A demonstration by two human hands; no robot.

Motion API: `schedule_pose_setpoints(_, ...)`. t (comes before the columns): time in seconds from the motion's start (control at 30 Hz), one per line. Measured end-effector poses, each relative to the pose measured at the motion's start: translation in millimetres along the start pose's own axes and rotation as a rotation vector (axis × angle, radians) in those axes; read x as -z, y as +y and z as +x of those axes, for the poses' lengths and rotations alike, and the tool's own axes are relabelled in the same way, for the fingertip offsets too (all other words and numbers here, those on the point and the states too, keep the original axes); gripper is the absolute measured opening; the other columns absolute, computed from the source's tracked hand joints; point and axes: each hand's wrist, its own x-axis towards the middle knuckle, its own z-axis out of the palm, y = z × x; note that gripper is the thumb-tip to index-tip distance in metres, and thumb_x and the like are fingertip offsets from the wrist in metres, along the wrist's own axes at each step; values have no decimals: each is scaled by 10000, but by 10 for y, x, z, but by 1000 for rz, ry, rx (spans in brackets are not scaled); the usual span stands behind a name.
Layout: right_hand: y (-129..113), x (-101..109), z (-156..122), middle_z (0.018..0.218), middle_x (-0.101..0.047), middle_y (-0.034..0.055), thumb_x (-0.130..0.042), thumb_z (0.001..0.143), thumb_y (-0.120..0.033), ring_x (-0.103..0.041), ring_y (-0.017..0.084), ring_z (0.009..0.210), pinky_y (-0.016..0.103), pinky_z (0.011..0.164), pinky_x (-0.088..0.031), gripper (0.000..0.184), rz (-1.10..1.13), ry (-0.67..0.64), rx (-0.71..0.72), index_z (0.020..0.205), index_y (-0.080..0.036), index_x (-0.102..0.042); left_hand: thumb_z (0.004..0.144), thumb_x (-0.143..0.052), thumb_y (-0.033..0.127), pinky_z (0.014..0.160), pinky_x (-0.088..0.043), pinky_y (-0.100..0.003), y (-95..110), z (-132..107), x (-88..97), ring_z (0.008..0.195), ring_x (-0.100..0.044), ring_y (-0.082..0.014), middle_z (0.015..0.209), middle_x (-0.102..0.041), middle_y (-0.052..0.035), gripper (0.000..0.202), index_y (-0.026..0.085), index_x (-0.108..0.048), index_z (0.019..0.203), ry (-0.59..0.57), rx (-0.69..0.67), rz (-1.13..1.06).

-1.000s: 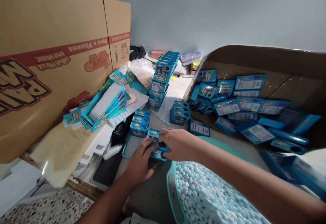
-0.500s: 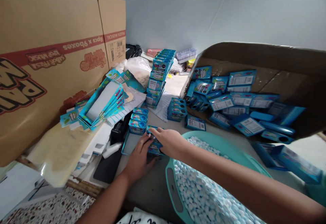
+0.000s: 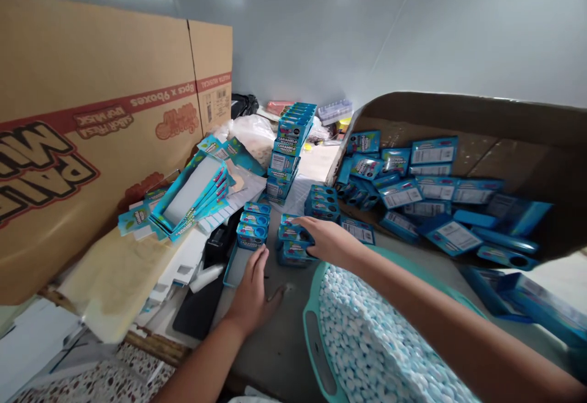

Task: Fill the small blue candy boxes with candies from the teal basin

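My right hand (image 3: 331, 239) reaches across the teal tub and holds a short row of small blue candy boxes (image 3: 293, 251) by its right side, on the table. Its index finger lies along the top of the row. My left hand (image 3: 250, 296) is open, fingers stretched forward and thumb apart. Its fingertips are beside the front of a shallow blue display tray (image 3: 235, 268). At the tray's far end stand several upright candy boxes (image 3: 252, 230) with round dark openings on top. Another cluster of candy boxes (image 3: 322, 203) stands just beyond my right hand.
White and pale-blue candies (image 3: 362, 329) fill the teal tub (image 3: 313, 323). A tilted carton (image 3: 468, 109) at right holds many blue packs. Behind stands a tall stack of filled trays (image 3: 287, 152). Nested empty trays (image 3: 190, 192) and a big cardboard box (image 3: 114, 66) are at left.
My right hand has shifted the row of candy boxes to the right and farther away. My left hand has come off the row. The view has tilted up slightly.
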Motion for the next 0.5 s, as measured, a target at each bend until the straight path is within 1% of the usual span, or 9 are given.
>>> schedule_pose_setpoints(0.1, 215, 121, -18, 1417, -615, 145, -580, 744, -75, -660, 309, 1180, 320, 908, -495, 780, -25, 18, -76, 1507, -172, -457, 972, -629, 315, 1154, -478, -500, -6, -13, -21, 1484, -354, -325, 1579, -313, -199, 785, 189, -163, 1591, -13, 34, -1)
schedule_pose_setpoints(0.2, 447, 180, -13, 1281, -687, 146, -592, 743, -79, -699, 297, 1036, 303, 791, -489, 730, -42, 17, -145, 1461, -169, -491, 943, -646, 272, 1130, -507, -482, -10, -19, -44, 1465, -387, -322, 1575, -331, -191, 808, 194, -170, 1591, -31, 39, 8)
schedule_pose_setpoints(0.27, 601, 171, -4, 1218, -709, 141, -606, 730, -67, -701, 284, 978, 288, 747, -473, 691, -44, 7, -163, 1410, -162, -528, 922, -643, 232, 1132, -504, -487, -14, -18, -62, 1453, -404, -323, 1564, -355, -182, 806, 202, -186, 1585, -25, 29, 27)
schedule_pose_setpoints(0.37, 814, 109, -10, 1199, -707, 143, -607, 719, -34, -689, 269, 972, 275, 741, -460, 638, -35, 4, -157, 1345, -148, -564, 916, -618, 203, 1138, -492, -503, -21, -13, -82, 1437, -424, -329, 1535, -394, -180, 783, 202, -199, 1578, -12, 16, 57)
schedule_pose_setpoints(0.43, 931, 61, -26, 1170, -708, 130, -617, 709, -32, -684, 257, 935, 273, 714, -455, 600, -33, 15, -160, 1293, -164, -585, 927, -601, 209, 1128, -500, -498, -25, -12, -88, 1420, -445, -330, 1513, -417, -185, 753, 194, -213, 1572, -14, 8, 67)
schedule_pose_setpoints(0.5, 1016, 22, -37, 1115, -712, 109, -660, 688, -65, -672, 251, 851, 277, 655, -440, 552, -46, 34, -172, 1220, -200, -601, 936, -590, 220, 1111, -514, -484, -26, -14, -88, 1401, -469, -327, 1502, -428, -189, 718, 189, -238, 1561, -13, -1, 76)
